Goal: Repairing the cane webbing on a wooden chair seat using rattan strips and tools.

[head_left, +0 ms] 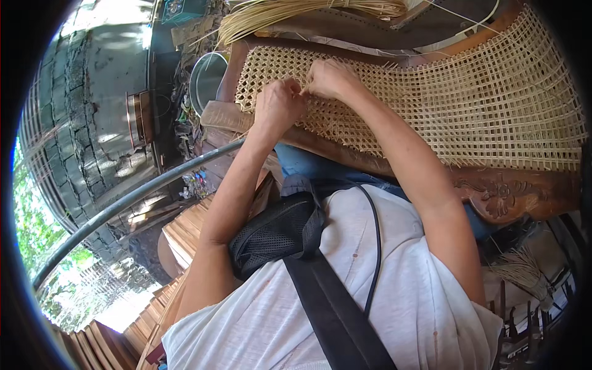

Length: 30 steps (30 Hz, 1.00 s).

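Observation:
Woven cane webbing (pixel 468 105) stretches across a brown wooden chair frame (pixel 216 116) in front of me, with an open lattice at its left end and a denser weave toward the right. Over that left part, my left hand (pixel 279 106) is closed, its fingertips pinched together just above the webbing. My right hand (pixel 334 79) lies close beside it, fingers curled and closed at the cane surface. The fingertips of both nearly meet. Whatever is between them is too small to make out.
A bundle of loose cane strands (pixel 308 17) rests beyond the frame. Left of the frame stands a bucket (pixel 208 83), and a grey pipe (pixel 145 190) slants past my left arm. Carved wood (pixel 502 191) edges the near right side; more strands (pixel 524 271) hang below it.

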Available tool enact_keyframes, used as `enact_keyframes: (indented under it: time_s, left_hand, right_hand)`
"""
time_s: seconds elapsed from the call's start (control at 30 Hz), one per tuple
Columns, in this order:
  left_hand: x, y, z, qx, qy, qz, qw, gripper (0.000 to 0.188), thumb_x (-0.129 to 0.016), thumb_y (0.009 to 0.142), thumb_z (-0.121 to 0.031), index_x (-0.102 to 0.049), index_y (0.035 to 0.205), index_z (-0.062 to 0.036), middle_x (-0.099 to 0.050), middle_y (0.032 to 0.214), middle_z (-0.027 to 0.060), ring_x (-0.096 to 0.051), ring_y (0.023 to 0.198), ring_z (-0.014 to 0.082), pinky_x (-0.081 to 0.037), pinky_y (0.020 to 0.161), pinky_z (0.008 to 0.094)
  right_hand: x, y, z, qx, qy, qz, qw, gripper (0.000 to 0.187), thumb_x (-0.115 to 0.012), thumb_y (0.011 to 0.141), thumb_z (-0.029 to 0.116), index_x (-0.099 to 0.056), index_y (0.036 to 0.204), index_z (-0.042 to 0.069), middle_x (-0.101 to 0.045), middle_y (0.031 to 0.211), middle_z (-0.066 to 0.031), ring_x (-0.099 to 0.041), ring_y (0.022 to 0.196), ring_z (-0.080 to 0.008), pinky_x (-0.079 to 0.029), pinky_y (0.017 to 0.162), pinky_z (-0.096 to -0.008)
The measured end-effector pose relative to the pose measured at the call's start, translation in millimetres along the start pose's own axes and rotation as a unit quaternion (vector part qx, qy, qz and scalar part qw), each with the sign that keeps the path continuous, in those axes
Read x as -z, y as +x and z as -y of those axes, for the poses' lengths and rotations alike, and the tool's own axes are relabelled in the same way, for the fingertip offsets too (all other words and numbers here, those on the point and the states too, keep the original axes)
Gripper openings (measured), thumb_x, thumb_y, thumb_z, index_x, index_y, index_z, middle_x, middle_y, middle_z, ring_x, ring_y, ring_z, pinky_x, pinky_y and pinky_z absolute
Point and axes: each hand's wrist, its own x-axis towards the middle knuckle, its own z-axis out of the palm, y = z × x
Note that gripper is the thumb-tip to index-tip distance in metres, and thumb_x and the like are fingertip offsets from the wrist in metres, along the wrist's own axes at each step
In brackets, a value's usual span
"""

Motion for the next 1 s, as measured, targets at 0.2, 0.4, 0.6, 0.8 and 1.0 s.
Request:
enact_keyframes:
  time_s: [0.2, 0.4, 0.6, 0.8, 1.0]
  left_hand:
    - [13, -10, 6, -0.063, 0.019, -0.001, 0.998, 0.017, -0.066, 0.079, -0.015, -0.071, 0.090, -0.0020, -0.070, 0.086, 0.0188, -0.069, 0.076, 0.0332, -0.055, 0.069, 0.0392]
    - [79, -71, 34, -0.025, 0.055, -0.063, 0.996, 0.011, -0.069, 0.084, -0.015, -0.072, 0.091, -0.0068, -0.068, 0.090, 0.0118, -0.064, 0.085, 0.0312, -0.049, 0.081, 0.0415]
    - [65, -89, 53, -0.035, 0.058, -0.050, 0.996, 0.015, -0.070, 0.087, -0.018, -0.071, 0.090, -0.0039, -0.066, 0.087, 0.0145, -0.062, 0.081, 0.0283, -0.048, 0.075, 0.0382]
    - [97, -75, 74, 0.173, -0.146, 0.105, 0.968, 0.030, -0.073, 0.087, -0.026, -0.069, 0.086, 0.0039, -0.061, 0.063, 0.0085, -0.055, 0.061, 0.0115, -0.046, 0.059, 0.0307]
    - [92, -62, 69, 0.192, -0.172, 0.143, 0.956, 0.029, -0.073, 0.087, -0.025, -0.071, 0.087, 0.0035, -0.059, 0.062, 0.0067, -0.053, 0.061, 0.0098, -0.045, 0.059, 0.0312]
  right_hand:
    - [24, -9, -35, -0.095, -0.054, 0.019, 0.994, 0.035, -0.070, 0.087, 0.039, -0.068, 0.078, 0.006, -0.068, 0.074, -0.0106, -0.064, 0.065, -0.0218, -0.052, 0.063, -0.0403]
    - [3, -27, -50, 0.005, 0.503, 0.029, 0.864, 0.041, -0.064, 0.092, 0.037, -0.068, 0.110, 0.000, -0.063, 0.075, -0.0004, -0.050, 0.050, -0.0022, -0.037, 0.042, -0.0187]
    - [-18, -2, -27, 0.160, 0.397, 0.013, 0.904, 0.032, -0.067, 0.091, 0.032, -0.069, 0.106, 0.004, -0.064, 0.091, -0.0035, -0.055, 0.061, -0.0050, -0.044, 0.051, -0.0211]
    - [-5, 6, -17, 0.181, 0.025, 0.142, 0.973, 0.026, -0.044, 0.103, 0.037, -0.048, 0.098, 0.012, -0.059, 0.077, -0.0072, -0.055, 0.067, -0.0181, -0.048, 0.067, -0.0367]
    - [27, 17, -86, 0.039, -0.086, 0.056, 0.994, 0.019, -0.039, 0.104, 0.030, -0.046, 0.101, 0.012, -0.068, 0.093, -0.0141, -0.064, 0.077, -0.0300, -0.051, 0.069, -0.0432]
